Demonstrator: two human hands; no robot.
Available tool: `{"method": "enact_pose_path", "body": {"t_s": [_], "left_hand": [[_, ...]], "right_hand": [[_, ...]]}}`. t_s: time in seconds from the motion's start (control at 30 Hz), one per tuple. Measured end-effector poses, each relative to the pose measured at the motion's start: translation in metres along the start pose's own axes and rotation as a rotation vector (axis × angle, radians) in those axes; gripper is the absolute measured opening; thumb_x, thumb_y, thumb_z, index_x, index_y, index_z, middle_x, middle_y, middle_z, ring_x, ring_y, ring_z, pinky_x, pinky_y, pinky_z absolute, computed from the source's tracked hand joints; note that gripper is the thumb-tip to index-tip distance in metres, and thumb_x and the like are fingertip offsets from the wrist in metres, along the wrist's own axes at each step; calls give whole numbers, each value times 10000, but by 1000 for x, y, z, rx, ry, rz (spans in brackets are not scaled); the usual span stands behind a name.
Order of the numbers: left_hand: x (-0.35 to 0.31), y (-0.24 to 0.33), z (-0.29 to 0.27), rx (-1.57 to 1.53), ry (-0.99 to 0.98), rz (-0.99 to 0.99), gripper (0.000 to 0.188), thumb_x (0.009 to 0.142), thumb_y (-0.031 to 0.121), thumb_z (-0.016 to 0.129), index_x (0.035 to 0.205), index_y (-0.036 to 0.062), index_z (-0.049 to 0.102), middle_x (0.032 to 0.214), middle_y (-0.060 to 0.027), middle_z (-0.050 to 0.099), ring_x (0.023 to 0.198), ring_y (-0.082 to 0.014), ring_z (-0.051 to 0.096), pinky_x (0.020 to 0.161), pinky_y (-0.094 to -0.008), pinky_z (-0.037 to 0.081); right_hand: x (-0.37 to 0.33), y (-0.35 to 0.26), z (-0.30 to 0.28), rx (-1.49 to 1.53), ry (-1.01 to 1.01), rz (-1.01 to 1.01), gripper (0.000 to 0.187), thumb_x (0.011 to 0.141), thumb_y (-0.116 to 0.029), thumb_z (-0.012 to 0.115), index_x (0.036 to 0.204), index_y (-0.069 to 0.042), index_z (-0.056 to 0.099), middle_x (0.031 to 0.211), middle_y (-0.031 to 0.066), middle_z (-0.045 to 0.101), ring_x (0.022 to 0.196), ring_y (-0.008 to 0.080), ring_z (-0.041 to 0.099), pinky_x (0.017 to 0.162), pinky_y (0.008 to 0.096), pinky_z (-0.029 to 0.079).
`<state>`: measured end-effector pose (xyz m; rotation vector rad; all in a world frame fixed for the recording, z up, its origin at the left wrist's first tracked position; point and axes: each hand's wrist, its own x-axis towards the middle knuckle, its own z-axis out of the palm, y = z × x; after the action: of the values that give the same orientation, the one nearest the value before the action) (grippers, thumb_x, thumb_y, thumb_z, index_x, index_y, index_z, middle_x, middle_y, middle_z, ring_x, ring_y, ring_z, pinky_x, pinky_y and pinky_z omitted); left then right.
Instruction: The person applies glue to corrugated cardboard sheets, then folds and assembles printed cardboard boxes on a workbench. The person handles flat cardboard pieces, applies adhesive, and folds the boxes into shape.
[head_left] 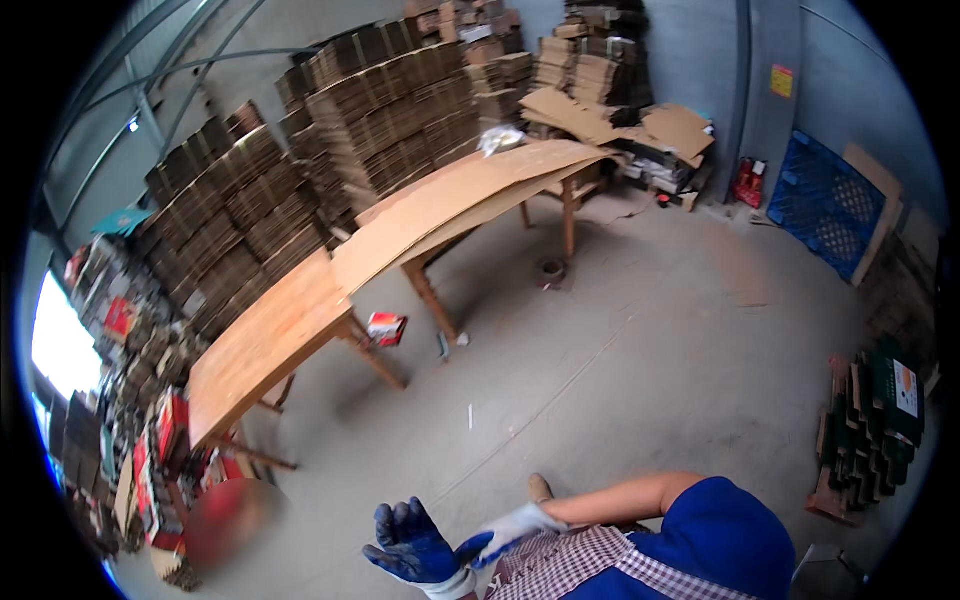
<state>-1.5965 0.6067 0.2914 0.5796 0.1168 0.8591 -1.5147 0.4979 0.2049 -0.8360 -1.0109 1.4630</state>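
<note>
My left hand (412, 545) is raised at the lower middle of the head view, in a work glove with a dark blue palm and white cuff. Its fingers are stretched out, with nothing in them. From the right, my right hand (510, 532) reaches across in a matching glove, its white back showing. Its blue fingertips close at the white cuff (452, 584) of the left glove, by the wrist; the exact grip is partly hidden. A checked apron (560, 562) over blue clothing lies just below my hands.
Ahead stand a bare wooden table (270, 345) and another covered with cardboard sheets (450, 212). Stacked flat cardboard (390, 110) rises behind them. A blue pallet (830, 205) leans at the right wall, with dark green boxes (868, 430) nearer. Red-and-white boxes (150, 490) lie at left.
</note>
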Motion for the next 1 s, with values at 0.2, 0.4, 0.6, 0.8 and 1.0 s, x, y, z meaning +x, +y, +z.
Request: {"method": "enact_pose_path", "body": {"t_s": [0.2, 0.4, 0.6, 0.8, 1.0], "left_hand": [[109, -148, 38, -298, -106, -481, 664, 1026, 584, 334, 1306, 44, 600, 1119, -159, 722, 1075, -306, 682, 1086, -470, 438], [157, -294, 126, -92, -193, -924, 618, 1019, 557, 394, 1266, 39, 624, 1136, -151, 706, 1034, -310, 671, 1095, -501, 410], [148, -475, 184, 223, -571, -1134, 622, 1027, 520, 425, 1272, -31, 576, 1114, -186, 692, 1034, -287, 669, 1012, -429, 484], [189, -621, 39, 1119, -648, -996, 299, 1016, 261, 521, 1153, 44, 674, 1007, -99, 717, 900, -220, 687, 851, -324, 545], [232, -639, -58, 1453, -216, -1671, 345, 1013, 385, 467, 1088, 92, 633, 938, -82, 669, 879, -252, 663, 776, -384, 546]], "right_hand": [[-49, -36, -117, -457, 440, 201, 381, 928, -291, 641, 1184, -11, 610, 1016, 155, 718, 878, 244, 626, 833, 386, 488], [-138, -67, -193, -373, 892, 117, 250, 950, -227, 594, 1033, -6, 674, 814, 84, 715, 724, 161, 640, 689, 324, 510], [-242, -42, -271, 137, 1227, -48, 335, 1024, -335, 532, 1158, -57, 665, 1004, 111, 693, 902, 204, 644, 822, 348, 515], [-350, -145, -326, -78, 1359, 23, 372, 1017, -354, 557, 1118, -17, 678, 1012, 114, 723, 917, 193, 674, 907, 334, 519], [-471, -139, -371, -267, 1827, 532, 449, 945, -494, 576, 1156, -117, 698, 1094, 146, 719, 989, 333, 679, 901, 408, 510]]}}
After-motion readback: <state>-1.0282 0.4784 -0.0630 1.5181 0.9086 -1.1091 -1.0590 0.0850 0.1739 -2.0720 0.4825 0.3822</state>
